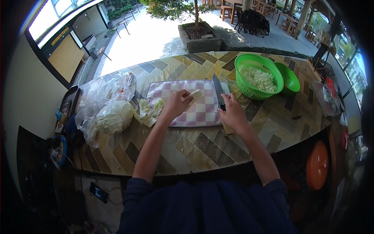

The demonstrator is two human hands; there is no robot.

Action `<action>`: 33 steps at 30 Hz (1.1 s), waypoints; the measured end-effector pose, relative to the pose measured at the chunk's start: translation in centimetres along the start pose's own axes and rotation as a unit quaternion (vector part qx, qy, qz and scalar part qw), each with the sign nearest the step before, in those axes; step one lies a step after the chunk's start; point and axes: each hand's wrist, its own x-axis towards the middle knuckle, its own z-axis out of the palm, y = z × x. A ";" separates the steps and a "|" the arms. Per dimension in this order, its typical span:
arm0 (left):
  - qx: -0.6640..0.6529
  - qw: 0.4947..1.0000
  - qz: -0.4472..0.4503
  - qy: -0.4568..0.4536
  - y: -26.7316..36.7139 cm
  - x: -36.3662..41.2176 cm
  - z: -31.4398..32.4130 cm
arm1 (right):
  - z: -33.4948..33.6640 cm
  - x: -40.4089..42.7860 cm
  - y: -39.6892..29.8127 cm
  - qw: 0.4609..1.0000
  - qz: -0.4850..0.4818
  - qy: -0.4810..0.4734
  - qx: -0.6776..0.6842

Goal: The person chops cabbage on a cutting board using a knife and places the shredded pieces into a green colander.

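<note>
My left hand (174,103) pinches a pale piece of cabbage leaf (195,96) above the chequered cutting board (187,117). At the board's right side, my right hand (233,114) is around a kitchen knife (217,87), its blade pointing away from me. The light handle end shows below the palm. Left of the board sits a cabbage head (115,117), partly against a clear plastic bag (102,87). Loose cabbage leaves (149,111) lie between it and the board, touching the board's left edge. Shredded cabbage (258,77) fills part of a green plastic colander (247,89) at the back right.
Beside the colander is a green bowl (289,77). All stand on a tiled counter (204,149) with a curved front edge. A dark tray (70,98) lies at far left, plastic bags (328,96) at far right. Below are a phone (98,192) and an orange rounded object (318,165).
</note>
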 end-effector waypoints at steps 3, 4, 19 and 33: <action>0.051 0.998 -0.003 0.042 -0.4 0.5 1.3 | 0.4 -1.6 0.8 0.996 0.047 -0.062 -0.046; 0.113 0.993 -0.024 0.035 -0.3 0.6 1.7 | 0.8 -1.9 0.9 0.991 0.071 -0.094 -0.057; 0.256 0.945 0.181 0.091 -2.0 -0.6 4.2 | 0.9 -0.5 2.9 0.971 0.090 -0.036 0.217; 0.253 0.950 0.163 0.087 -1.7 -0.4 4.4 | 3.1 -3.6 -0.5 0.983 -0.047 -0.034 0.173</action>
